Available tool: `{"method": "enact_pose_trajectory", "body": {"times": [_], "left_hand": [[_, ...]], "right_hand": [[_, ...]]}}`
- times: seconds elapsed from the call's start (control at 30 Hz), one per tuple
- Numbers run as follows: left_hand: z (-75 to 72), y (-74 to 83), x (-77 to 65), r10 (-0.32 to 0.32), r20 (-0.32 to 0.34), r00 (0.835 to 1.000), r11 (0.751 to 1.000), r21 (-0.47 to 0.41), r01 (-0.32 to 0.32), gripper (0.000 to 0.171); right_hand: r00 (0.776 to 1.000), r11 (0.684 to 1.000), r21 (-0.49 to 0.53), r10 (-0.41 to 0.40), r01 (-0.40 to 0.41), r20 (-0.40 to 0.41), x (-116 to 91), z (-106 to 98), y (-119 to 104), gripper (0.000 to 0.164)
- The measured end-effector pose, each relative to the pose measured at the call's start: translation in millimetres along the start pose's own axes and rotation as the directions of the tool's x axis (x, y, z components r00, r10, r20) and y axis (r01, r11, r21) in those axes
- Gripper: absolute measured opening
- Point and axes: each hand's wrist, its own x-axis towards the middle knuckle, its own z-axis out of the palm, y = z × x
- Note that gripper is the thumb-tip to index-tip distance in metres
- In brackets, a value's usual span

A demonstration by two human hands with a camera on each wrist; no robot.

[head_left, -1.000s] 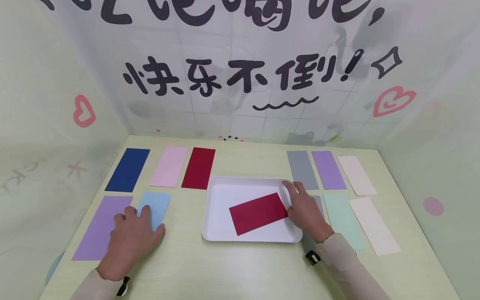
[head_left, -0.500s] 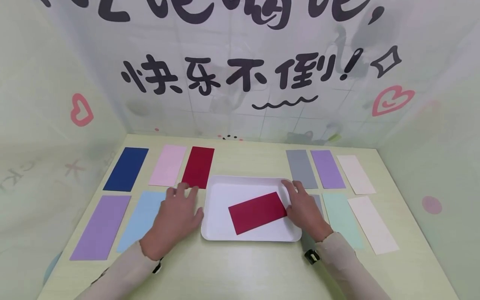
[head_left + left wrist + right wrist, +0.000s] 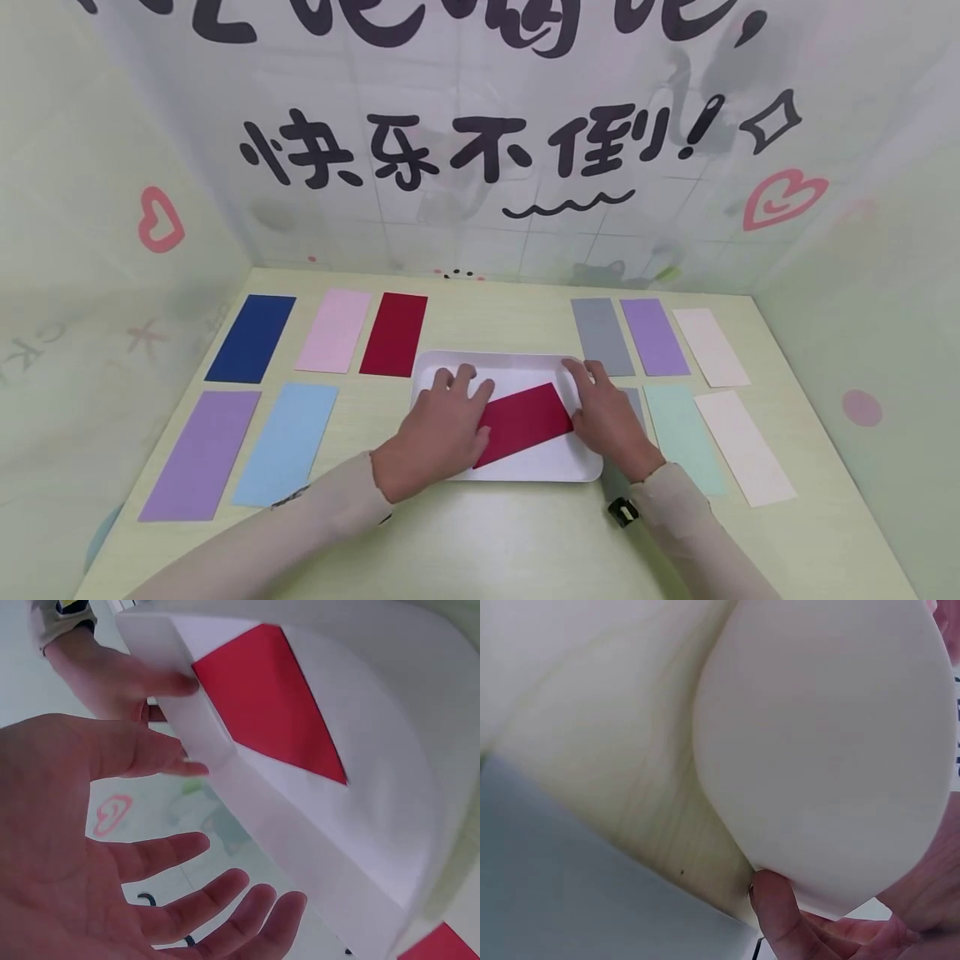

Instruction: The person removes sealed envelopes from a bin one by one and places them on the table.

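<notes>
A shallow white tray (image 3: 517,367) stands mid-table with a dark red rectangular paper card (image 3: 528,425) lying aslant in it. My right hand (image 3: 611,421) holds the tray's right rim; in the left wrist view its thumb reaches over the wall. In the right wrist view, a fingertip (image 3: 776,907) lies against the outside of the tray (image 3: 817,735). My left hand (image 3: 435,433) is over the left part of the tray with fingers spread, overlapping the card's left end in the head view. In the left wrist view its palm (image 3: 52,825) holds nothing.
On the left lie dark blue (image 3: 250,337), pink (image 3: 333,331), red (image 3: 393,333), purple (image 3: 201,454) and light blue (image 3: 285,446) cards. On the right are grey (image 3: 603,337), purple (image 3: 655,337), mint (image 3: 684,437) and pale cards (image 3: 745,447). A printed sheet (image 3: 450,233) hangs behind.
My left hand has moved right from the light blue card, past the tray's left edge, to over the tray. My right hand stays at the tray's right rim.
</notes>
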Motion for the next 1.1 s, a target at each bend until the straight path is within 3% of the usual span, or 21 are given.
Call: {"method": "enact_pose_trajectory", "body": {"times": [0.4,0.6,0.87,1.1], "left_hand": [[20.4,21.8,15.9,0.111,0.080,0.991,0.993,0.034,-0.114,0.046],[27.6,21.7,21.3,0.145,0.075,0.987,0.989,0.012,-0.146,0.039],[30.2,19.0,22.1,0.141,0.122,0.982,0.990,-0.003,-0.141,0.048],[30.6,17.0,20.9,0.171,0.091,0.981,0.985,0.006,-0.173,0.042]], "right_hand": [[1.000,1.000,0.006,0.005,-0.005,-0.002,-1,-2,-1,0.080],[1.000,1.000,0.002,0.007,-0.007,0.004,0,-1,-1,0.080],[1.000,1.000,0.004,0.012,-0.012,0.003,1,-2,-1,0.079],[1.000,1.000,0.010,0.016,-0.016,0.013,1,-3,-1,0.078]]}}
